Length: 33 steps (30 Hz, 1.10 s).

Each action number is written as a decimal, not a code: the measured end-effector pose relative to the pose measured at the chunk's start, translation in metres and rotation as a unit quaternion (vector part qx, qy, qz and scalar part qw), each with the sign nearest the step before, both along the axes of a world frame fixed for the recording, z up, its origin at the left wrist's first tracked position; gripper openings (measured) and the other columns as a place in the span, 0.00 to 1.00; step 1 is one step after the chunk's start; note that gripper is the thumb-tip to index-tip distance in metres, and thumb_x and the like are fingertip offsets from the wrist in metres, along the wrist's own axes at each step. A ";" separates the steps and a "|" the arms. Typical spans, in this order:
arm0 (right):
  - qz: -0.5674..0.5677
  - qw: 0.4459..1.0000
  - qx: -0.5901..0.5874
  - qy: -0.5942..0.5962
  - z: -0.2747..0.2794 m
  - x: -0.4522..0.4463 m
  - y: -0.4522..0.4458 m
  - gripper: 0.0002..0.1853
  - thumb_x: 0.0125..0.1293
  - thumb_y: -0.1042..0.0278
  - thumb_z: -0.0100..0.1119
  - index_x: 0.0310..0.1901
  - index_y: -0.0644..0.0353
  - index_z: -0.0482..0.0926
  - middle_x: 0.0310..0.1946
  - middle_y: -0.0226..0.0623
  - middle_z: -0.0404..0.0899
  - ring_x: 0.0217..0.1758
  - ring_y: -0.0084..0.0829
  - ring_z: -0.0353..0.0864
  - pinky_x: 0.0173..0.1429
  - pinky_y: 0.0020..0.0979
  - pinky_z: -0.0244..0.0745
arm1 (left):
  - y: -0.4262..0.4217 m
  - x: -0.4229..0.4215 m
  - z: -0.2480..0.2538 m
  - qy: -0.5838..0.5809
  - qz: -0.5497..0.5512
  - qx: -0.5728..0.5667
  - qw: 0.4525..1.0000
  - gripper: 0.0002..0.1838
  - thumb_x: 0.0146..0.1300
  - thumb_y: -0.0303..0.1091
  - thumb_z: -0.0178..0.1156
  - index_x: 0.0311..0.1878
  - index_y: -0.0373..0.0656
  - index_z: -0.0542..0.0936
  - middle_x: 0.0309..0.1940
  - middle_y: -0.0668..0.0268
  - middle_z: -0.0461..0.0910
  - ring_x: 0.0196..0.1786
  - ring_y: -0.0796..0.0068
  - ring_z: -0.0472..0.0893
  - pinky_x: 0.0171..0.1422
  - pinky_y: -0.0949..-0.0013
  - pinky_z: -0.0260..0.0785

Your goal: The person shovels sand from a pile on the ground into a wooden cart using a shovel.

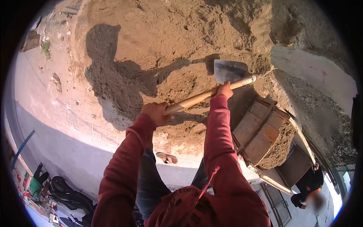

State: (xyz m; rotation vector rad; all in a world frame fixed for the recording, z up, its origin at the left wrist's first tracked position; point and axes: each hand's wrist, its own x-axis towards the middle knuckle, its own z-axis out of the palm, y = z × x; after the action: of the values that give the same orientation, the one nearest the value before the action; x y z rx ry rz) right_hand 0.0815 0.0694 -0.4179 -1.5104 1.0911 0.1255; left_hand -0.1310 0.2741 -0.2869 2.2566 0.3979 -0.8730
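Observation:
Both my hands are closed on the wooden handle [196, 99] of a hoe. My left hand [154, 113] grips its lower left end. Farther up, near the head of the tool, my right hand [224, 90] is wrapped round the shaft. The wide grey metal blade [230, 70] is just above my right hand, over the brown sand [181, 34]. Whether the blade touches the sand I cannot tell. The shadow of a person and the tool falls across the sand.
A wooden cart [261, 130] holding sand stands at the right. Beyond it, at the lower right, is another person [311, 185] in dark clothes. A sandal [166, 157] lies on the pale ground. A motorcycle [70, 195] is at the lower left, and a rough wall [317, 109] at the right.

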 end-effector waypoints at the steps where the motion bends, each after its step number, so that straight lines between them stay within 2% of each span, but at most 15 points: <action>1: 0.007 1.000 0.004 0.029 -0.049 -0.037 0.042 0.19 0.63 0.59 0.57 0.22 0.66 0.68 0.17 0.43 0.71 0.12 0.39 0.72 0.16 0.39 0.73 | 0.044 -0.031 -0.007 -0.009 0.023 0.008 1.000 0.19 0.55 0.50 0.67 0.40 0.45 0.79 0.30 0.54 0.82 0.39 0.50 0.82 0.45 0.51 0.73; 3: 0.113 0.977 -0.016 0.180 -0.151 -0.135 0.136 0.22 0.59 0.54 0.60 0.29 0.72 0.75 0.20 0.45 0.76 0.25 0.42 0.81 0.33 0.43 0.79 | 0.126 -0.083 0.016 0.068 0.032 0.035 0.997 0.20 0.54 0.49 0.69 0.37 0.41 0.79 0.31 0.54 0.83 0.40 0.50 0.83 0.46 0.51 0.74; 4: 0.232 0.900 -0.151 0.336 -0.227 -0.194 0.189 0.23 0.59 0.53 0.60 0.36 0.74 0.77 0.24 0.45 0.79 0.29 0.39 0.82 0.37 0.41 0.78 | 0.155 -0.109 0.028 0.106 -0.005 0.112 0.988 0.21 0.54 0.49 0.69 0.35 0.39 0.78 0.30 0.54 0.83 0.39 0.52 0.83 0.46 0.52 0.74; 6: 0.077 0.948 0.153 0.268 -0.188 -0.245 0.237 0.09 0.63 0.62 0.53 0.34 0.59 0.69 0.20 0.39 0.72 0.19 0.38 0.73 0.26 0.42 0.73 | 0.180 -0.145 0.033 0.119 -0.029 0.147 0.981 0.21 0.55 0.49 0.68 0.35 0.39 0.78 0.28 0.55 0.82 0.38 0.54 0.84 0.44 0.53 0.74; 8: 0.056 0.930 0.267 0.247 -0.128 -0.225 0.232 0.08 0.64 0.64 0.51 0.34 0.57 0.67 0.19 0.36 0.69 0.18 0.37 0.69 0.24 0.40 0.71 | 0.162 -0.126 0.049 0.089 -0.024 0.163 0.982 0.19 0.57 0.49 0.66 0.36 0.40 0.78 0.26 0.55 0.81 0.34 0.55 0.83 0.41 0.53 0.74; 10: 0.061 0.923 0.294 0.240 -0.112 -0.203 0.213 0.06 0.63 0.67 0.51 0.32 0.55 0.66 0.17 0.34 0.65 0.17 0.34 0.67 0.23 0.38 0.70 | 0.136 -0.084 0.077 0.105 0.021 0.123 0.987 0.19 0.61 0.50 0.62 0.37 0.41 0.77 0.25 0.57 0.80 0.31 0.58 0.83 0.40 0.53 0.74; 11: 0.118 0.910 0.305 0.255 -0.128 -0.197 0.197 0.06 0.63 0.67 0.51 0.31 0.54 0.66 0.16 0.33 0.66 0.17 0.32 0.67 0.23 0.37 0.70 | 0.122 -0.083 0.079 -0.008 0.041 0.106 0.994 0.20 0.61 0.52 0.61 0.41 0.43 0.79 0.26 0.58 0.80 0.30 0.57 0.82 0.38 0.52 0.73; 13: 0.174 0.891 0.318 0.272 -0.131 -0.175 0.182 0.07 0.63 0.68 0.52 0.29 0.54 0.65 0.16 0.32 0.66 0.17 0.31 0.67 0.24 0.35 0.70 | 0.094 -0.057 0.101 -0.040 0.083 0.060 0.994 0.21 0.62 0.51 0.60 0.54 0.52 0.77 0.28 0.59 0.80 0.29 0.54 0.82 0.36 0.50 0.73; 16: 0.078 0.817 0.413 0.395 -0.114 -0.156 0.137 0.09 0.62 0.69 0.53 0.25 0.53 0.67 0.15 0.29 0.67 0.17 0.28 0.67 0.25 0.32 0.70 | 0.063 -0.020 0.136 0.027 0.111 -0.008 0.993 0.32 0.62 0.56 0.59 0.60 0.40 0.70 0.26 0.55 0.80 0.31 0.52 0.83 0.38 0.51 0.74; 19: 0.089 0.765 0.476 0.425 -0.073 -0.127 0.103 0.09 0.62 0.67 0.53 0.25 0.53 0.66 0.14 0.29 0.67 0.17 0.28 0.68 0.26 0.34 0.73 | 0.033 0.023 0.181 0.037 0.135 -0.046 0.989 0.37 0.61 0.57 0.60 0.62 0.35 0.68 0.32 0.51 0.81 0.31 0.51 0.83 0.37 0.53 0.75; 22: 0.028 0.750 0.486 0.447 -0.011 -0.097 0.054 0.10 0.63 0.67 0.52 0.24 0.53 0.66 0.14 0.28 0.67 0.18 0.28 0.68 0.26 0.34 0.72 | -0.018 0.045 0.219 -0.163 0.179 -0.030 0.970 0.39 0.60 0.59 0.60 0.64 0.36 0.68 0.40 0.47 0.82 0.30 0.51 0.83 0.34 0.55 0.76; 23: 0.092 0.783 0.471 0.395 0.021 -0.090 0.035 0.11 0.64 0.71 0.54 0.24 0.55 0.66 0.16 0.26 0.69 0.19 0.20 0.70 0.26 0.23 0.73 | -0.036 0.055 0.240 -0.145 0.151 -0.058 0.976 0.39 0.61 0.59 0.59 0.65 0.36 0.68 0.44 0.46 0.81 0.30 0.52 0.83 0.33 0.56 0.76; 25: 0.046 0.768 0.495 0.404 0.057 -0.073 -0.024 0.12 0.64 0.71 0.54 0.24 0.55 0.66 0.16 0.26 0.69 0.19 0.19 0.70 0.26 0.23 0.73 | -0.071 0.083 0.287 -0.101 0.078 -0.111 0.986 0.38 0.63 0.58 0.58 0.65 0.35 0.68 0.51 0.45 0.78 0.30 0.56 0.84 0.33 0.61 0.77; 30: -0.055 0.757 0.521 0.391 0.195 -0.010 -0.187 0.11 0.62 0.71 0.56 0.24 0.54 0.66 0.16 0.26 0.66 0.17 0.18 0.69 0.23 0.24 0.73 | -0.186 0.132 0.384 -0.123 -0.027 -0.261 0.957 0.33 0.62 0.56 0.59 0.62 0.39 0.72 0.52 0.47 0.77 0.28 0.59 0.83 0.33 0.60 0.77; 33: -0.074 0.813 0.471 0.334 0.290 0.014 -0.297 0.11 0.62 0.69 0.56 0.24 0.54 0.67 0.16 0.26 0.66 0.16 0.18 0.68 0.21 0.21 0.72 | -0.260 0.152 0.432 -0.267 -0.062 -0.394 0.877 0.25 0.63 0.48 0.60 0.57 0.41 0.75 0.47 0.54 0.76 0.29 0.58 0.83 0.35 0.61 0.78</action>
State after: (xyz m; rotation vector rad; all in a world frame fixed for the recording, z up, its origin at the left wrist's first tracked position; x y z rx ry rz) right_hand 0.0958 -0.2276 -0.1275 -0.4475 1.3777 1.0020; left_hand 0.0211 0.0138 0.1453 1.6432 -0.3217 -0.3253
